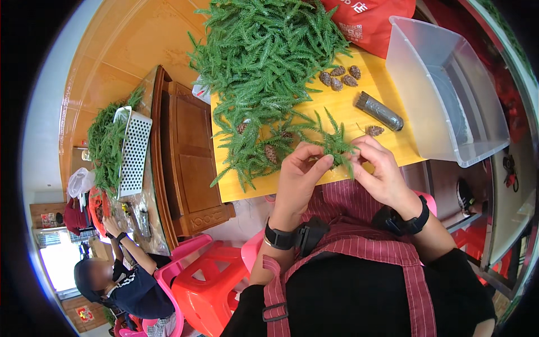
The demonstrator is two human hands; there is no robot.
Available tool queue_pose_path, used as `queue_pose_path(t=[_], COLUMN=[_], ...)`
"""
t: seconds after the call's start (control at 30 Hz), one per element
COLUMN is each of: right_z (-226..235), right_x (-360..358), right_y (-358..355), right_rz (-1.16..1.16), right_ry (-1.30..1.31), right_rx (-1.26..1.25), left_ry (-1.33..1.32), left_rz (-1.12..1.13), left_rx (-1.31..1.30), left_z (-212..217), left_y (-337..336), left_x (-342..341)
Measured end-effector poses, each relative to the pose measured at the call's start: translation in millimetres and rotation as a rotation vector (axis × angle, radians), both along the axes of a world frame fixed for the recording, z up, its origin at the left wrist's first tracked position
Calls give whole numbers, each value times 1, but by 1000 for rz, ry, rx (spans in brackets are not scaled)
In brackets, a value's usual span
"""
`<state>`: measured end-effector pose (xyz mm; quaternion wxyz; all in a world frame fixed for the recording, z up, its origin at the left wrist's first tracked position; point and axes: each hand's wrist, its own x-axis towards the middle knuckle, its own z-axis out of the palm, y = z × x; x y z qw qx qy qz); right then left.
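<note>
Over the near edge of the yellow table, my left hand (303, 177) and my right hand (379, 171) pinch a small artificial pine sprig (336, 145) between them. Its green tips point away from me, and its lower end is partly hidden by my fingers. Just left of my left hand lie finished-looking sprigs with brown pine cones (271, 153) among the needles. A single pine cone (374, 130) rests beyond my right hand. Farther off is a bundle of dark, thin wires (379, 111), and several loose pine cones (337, 83) sit behind it.
A big heap of green sprigs (264, 56) covers the far left of the yellow table (236, 194). On the right stands a clear plastic bin (449, 95), with a red bag (373, 22) behind. A red stool (205, 286) and a co-worker (126, 286) are at left, by a white perforated basket (135, 154).
</note>
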<state>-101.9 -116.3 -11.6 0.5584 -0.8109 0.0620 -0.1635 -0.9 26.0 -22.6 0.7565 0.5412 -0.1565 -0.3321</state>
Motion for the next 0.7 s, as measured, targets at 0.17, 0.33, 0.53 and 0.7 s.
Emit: queue_pose_path(t=[0.17,0.33,0.53,0.7], right_z=[6,13,32,32], right_x=[1,2,6,12], right_y=[-6,-8,-2,-2], right_rz=[-100,-198,-159,-118], right_ry=[25,-99,-188,-231], right_rx=[75,165,-97,-234], left_ry=[8,-16,-37,-54], left_rz=[7,8,-12,-33], left_rx=[24,-17,-27,-6], left_z=[1,1,1,0], left_y=[5,3,5,5], left_x=[0,0,0,1])
